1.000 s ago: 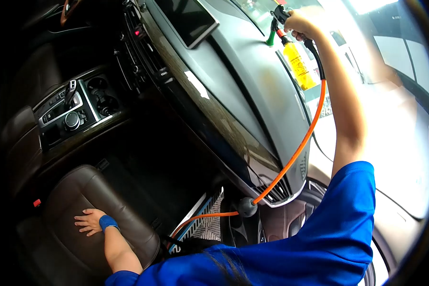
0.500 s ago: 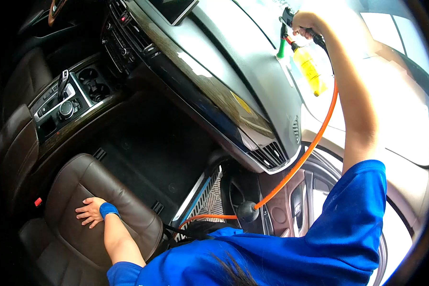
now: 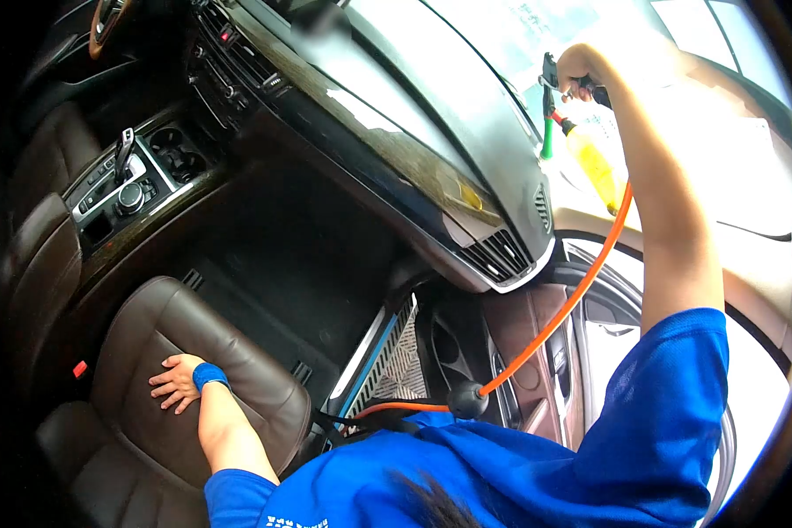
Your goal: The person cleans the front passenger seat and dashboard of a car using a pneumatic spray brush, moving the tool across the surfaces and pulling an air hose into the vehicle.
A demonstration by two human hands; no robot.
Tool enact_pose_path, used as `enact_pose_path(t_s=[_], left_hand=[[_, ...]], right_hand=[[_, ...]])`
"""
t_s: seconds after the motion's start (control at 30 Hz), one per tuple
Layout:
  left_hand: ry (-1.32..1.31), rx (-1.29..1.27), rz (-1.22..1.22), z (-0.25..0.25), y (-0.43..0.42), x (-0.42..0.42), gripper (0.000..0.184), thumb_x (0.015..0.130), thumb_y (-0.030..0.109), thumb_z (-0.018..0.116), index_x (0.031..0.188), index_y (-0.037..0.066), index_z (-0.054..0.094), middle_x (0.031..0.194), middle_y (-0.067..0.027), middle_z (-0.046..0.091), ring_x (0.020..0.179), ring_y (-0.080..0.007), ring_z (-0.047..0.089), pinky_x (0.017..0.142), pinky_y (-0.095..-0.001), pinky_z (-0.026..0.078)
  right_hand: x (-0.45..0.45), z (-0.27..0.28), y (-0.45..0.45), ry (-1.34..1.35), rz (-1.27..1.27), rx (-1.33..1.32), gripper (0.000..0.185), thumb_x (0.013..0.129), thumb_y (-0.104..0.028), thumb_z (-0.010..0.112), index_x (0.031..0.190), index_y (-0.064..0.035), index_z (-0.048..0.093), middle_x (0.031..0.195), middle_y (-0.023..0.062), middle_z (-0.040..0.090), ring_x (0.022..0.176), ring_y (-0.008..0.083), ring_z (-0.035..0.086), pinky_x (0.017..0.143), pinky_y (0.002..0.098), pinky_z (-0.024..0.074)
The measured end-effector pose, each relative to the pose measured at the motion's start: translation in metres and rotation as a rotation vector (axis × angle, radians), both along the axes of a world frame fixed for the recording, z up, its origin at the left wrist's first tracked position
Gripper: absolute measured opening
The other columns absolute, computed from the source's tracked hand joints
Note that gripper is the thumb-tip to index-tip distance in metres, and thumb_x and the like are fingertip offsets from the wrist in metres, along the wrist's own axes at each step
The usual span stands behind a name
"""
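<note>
My right hand is wrapped round the handle of a spray gun, up by the windshield at the right end of the dashboard. A yellow bottle hangs under the gun, and its green nozzle points down at the dashboard's edge. I cannot tell whether the nozzle touches. From the gun side an orange hose curves down past my arm to a black ball. My left hand, with a blue wristband, lies spread on the brown leather seat, holding nothing.
The centre console with gear lever and cup holders is at the left. Below the dashboard lies the dark footwell. An open door and a patterned sill strip are at the lower right. Bright glare washes out the windshield side.
The spray gun and my right hand have shifted down and slightly right in view. The whole view has shifted a little as well. My left hand remains on the seat.
</note>
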State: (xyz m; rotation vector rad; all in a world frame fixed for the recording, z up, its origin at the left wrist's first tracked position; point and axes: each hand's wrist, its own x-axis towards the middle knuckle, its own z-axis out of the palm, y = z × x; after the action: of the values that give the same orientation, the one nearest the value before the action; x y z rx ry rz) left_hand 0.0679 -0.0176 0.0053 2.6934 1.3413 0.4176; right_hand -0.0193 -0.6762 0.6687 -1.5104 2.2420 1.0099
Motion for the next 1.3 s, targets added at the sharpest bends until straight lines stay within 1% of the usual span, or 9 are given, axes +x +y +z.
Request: enact_pose_path(t_s=[0.37, 0.5, 0.63, 0.73, 0.77, 0.87, 1.0, 1.1, 1.3], left_hand=[[0.269, 0.056, 0.017, 0.024, -0.003, -0.001, 0.056, 0.095, 0.041, 0.029, 0.143, 0.013, 0.034, 0.150, -0.0110, 0.029, 0.136, -0.0415, 0.027, 0.107, -0.0605, 0.017], [0.353, 0.044, 0.020, 0.028, -0.002, 0.001, 0.056, 0.095, 0.042, 0.027, 0.145, 0.015, 0.031, 0.151, -0.0094, 0.028, 0.137, -0.0396, 0.027, 0.107, -0.0603, 0.019], [0.379, 0.049, 0.019, 0.028, -0.001, 0.002, 0.055, 0.096, 0.040, 0.027, 0.145, 0.015, 0.030, 0.152, -0.0090, 0.026, 0.137, -0.0393, 0.026, 0.106, -0.0612, 0.020], [0.401, 0.025, 0.024, 0.033, -0.002, 0.003, 0.054, 0.096, 0.039, 0.028, 0.145, 0.016, 0.029, 0.152, -0.0085, 0.025, 0.138, -0.0380, 0.026, 0.106, -0.0609, 0.021], [0.397, 0.023, 0.039, 0.032, -0.003, 0.003, 0.054, 0.096, 0.039, 0.028, 0.145, 0.016, 0.029, 0.152, -0.0085, 0.025, 0.138, -0.0380, 0.026, 0.106, -0.0609, 0.021], [0.390, 0.047, 0.037, 0.028, -0.001, 0.003, 0.054, 0.096, 0.038, 0.029, 0.146, 0.016, 0.029, 0.152, -0.0084, 0.024, 0.138, -0.0373, 0.025, 0.106, -0.0608, 0.020], [0.401, 0.018, 0.034, 0.025, -0.001, 0.002, 0.055, 0.097, 0.039, 0.028, 0.147, 0.016, 0.026, 0.153, -0.0083, 0.023, 0.138, -0.0380, 0.023, 0.107, -0.0608, 0.019], [0.389, 0.020, 0.032, 0.028, -0.002, 0.003, 0.055, 0.097, 0.039, 0.029, 0.147, 0.016, 0.026, 0.153, -0.0084, 0.023, 0.138, -0.0382, 0.024, 0.107, -0.0606, 0.019], [0.377, 0.026, 0.018, 0.025, -0.001, 0.002, 0.055, 0.097, 0.039, 0.026, 0.147, 0.016, 0.026, 0.153, -0.0100, 0.023, 0.138, -0.0387, 0.024, 0.108, -0.0603, 0.018]], right_hand=[[0.113, 0.029, 0.048, -0.354, 0.506, -0.087, 0.017, 0.075, -0.020, 0.057, 0.071, -0.0044, 0.064, 0.062, 0.0116, 0.061, 0.050, 0.0226, 0.056, 0.050, 0.0411, 0.0449], [0.151, 0.003, 0.122, -0.389, 1.082, -0.392, 0.018, 0.075, -0.016, 0.056, 0.073, -0.0019, 0.066, 0.066, 0.0147, 0.063, 0.053, 0.0266, 0.059, 0.051, 0.0430, 0.0469], [0.206, -0.015, 0.160, -0.178, 1.227, -0.679, 0.008, 0.059, -0.006, 0.058, 0.062, -0.0024, 0.064, 0.061, 0.0141, 0.061, 0.056, 0.0258, 0.061, 0.053, 0.0380, 0.0486], [0.239, -0.017, 0.148, -0.362, 1.243, -0.926, 0.004, 0.047, -0.004, 0.061, 0.051, -0.0045, 0.061, 0.064, 0.0154, 0.062, 0.060, 0.0295, 0.062, 0.057, 0.0386, 0.0497], [0.250, -0.017, 0.145, -0.386, 1.253, -0.846, 0.008, 0.060, -0.006, 0.055, 0.064, -0.0001, 0.058, 0.057, 0.0134, 0.056, 0.050, 0.0243, 0.055, 0.049, 0.0372, 0.0438], [0.273, -0.018, 0.143, -0.549, 1.243, -0.788, 0.013, 0.074, -0.009, 0.052, 0.078, 0.0026, 0.055, 0.052, 0.0089, 0.049, 0.040, 0.0177, 0.046, 0.039, 0.0335, 0.0386], [0.279, -0.011, 0.195, -0.878, 1.319, -0.457, 0.013, 0.077, -0.010, 0.060, 0.083, 0.0004, 0.056, 0.059, 0.0035, 0.046, 0.046, 0.0110, 0.044, 0.039, 0.0260, 0.0388], [0.283, -0.023, 0.214, -1.111, 1.282, -0.530, 0.017, 0.076, -0.007, 0.061, 0.090, 0.0015, 0.055, 0.059, 0.0060, 0.050, 0.047, 0.0142, 0.049, 0.040, 0.0280, 0.0421], [0.253, -0.007, 0.232, -1.121, 1.241, -0.305, 0.015, 0.080, -0.011, 0.061, 0.090, -0.0039, 0.054, 0.070, 0.0033, 0.054, 0.048, 0.0074, 0.043, 0.040, 0.0234, 0.0381]])
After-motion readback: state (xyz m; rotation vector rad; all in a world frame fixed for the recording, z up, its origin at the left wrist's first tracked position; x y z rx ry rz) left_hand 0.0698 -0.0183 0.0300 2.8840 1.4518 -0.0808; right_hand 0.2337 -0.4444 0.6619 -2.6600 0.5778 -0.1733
